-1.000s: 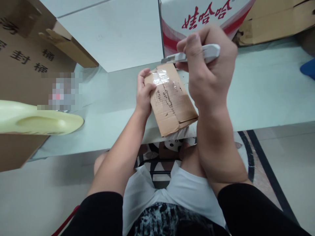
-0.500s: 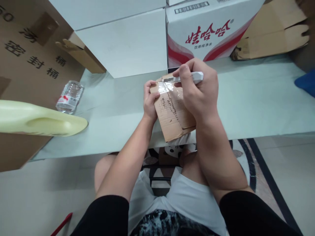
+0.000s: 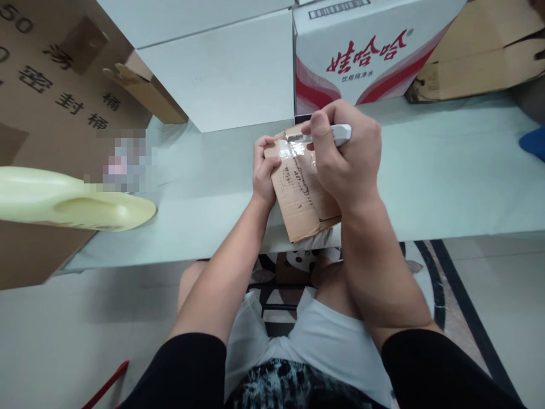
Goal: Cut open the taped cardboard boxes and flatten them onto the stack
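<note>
A small cardboard box (image 3: 298, 199) with clear tape and dark printing rests at the table's front edge. My left hand (image 3: 265, 170) grips its upper left side, fingers wrapped over the edge. In my right hand (image 3: 347, 150) is a white-handled cutter (image 3: 341, 134), its blade pointing left at the taped top end of the box. Whether the blade has gone through the tape cannot be made out. The right hand covers the box's upper right part.
White cartons (image 3: 221, 79) and a red-and-white carton (image 3: 366, 62) stand behind the box. Opened cardboard (image 3: 477, 57) lies back right, near a blue object (image 3: 534, 140). At left are a pale yellow bottle (image 3: 76, 199), a blurred-out item (image 3: 128, 162) and a large carton (image 3: 38, 113).
The view has shifted slightly, moving the surroundings a little to the right and up. Both hands keep their hold, and the cutter stays at the box's taped end.
</note>
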The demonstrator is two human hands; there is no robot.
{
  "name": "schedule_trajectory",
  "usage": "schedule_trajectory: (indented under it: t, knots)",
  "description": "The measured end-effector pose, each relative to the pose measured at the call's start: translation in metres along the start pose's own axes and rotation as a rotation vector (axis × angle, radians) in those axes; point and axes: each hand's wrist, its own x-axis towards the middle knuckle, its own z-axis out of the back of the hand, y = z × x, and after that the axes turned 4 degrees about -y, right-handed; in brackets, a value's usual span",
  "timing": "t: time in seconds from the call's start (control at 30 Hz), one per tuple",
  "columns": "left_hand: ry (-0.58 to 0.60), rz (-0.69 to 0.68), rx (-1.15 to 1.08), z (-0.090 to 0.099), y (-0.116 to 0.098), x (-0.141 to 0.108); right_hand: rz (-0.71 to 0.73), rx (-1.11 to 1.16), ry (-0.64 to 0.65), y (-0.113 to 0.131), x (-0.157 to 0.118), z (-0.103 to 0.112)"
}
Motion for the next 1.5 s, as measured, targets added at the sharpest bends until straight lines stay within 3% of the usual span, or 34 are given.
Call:
schedule_trajectory:
  t: [0.37, 0.6, 0.8, 1.0, 1.33, 1.5]
  knots:
    - [-0.046, 0.02, -0.023, -0.005, -0.001, 0.0, 0.09, -0.076, 0.081, 0.0, 0.002, -0.002]
    - [-0.065, 0.095, -0.052, -0.012, -0.008, -0.005, 0.059, -0.052, 0.124, 0.013, 0.001, 0.005]
    - [-0.017, 0.02, 0.008, -0.005, 0.0, -0.001, 0.006, -0.076, 0.161, 0.022, 0.0, 0.008]
    - [-0.019, 0.036, 0.002, -0.001, 0.007, 0.002, -0.02, -0.085, 0.188, 0.03, 0.001, 0.016]
    - [-0.018, 0.007, 0.047, 0.001, 0.004, 0.003, 0.098, -0.151, 0.069, 0.038, 0.0, 0.023]
    - [-0.095, 0.004, 0.311, 0.012, -0.015, 0.008, 0.063, -0.136, -0.08, 0.039, 0.003, 0.029]
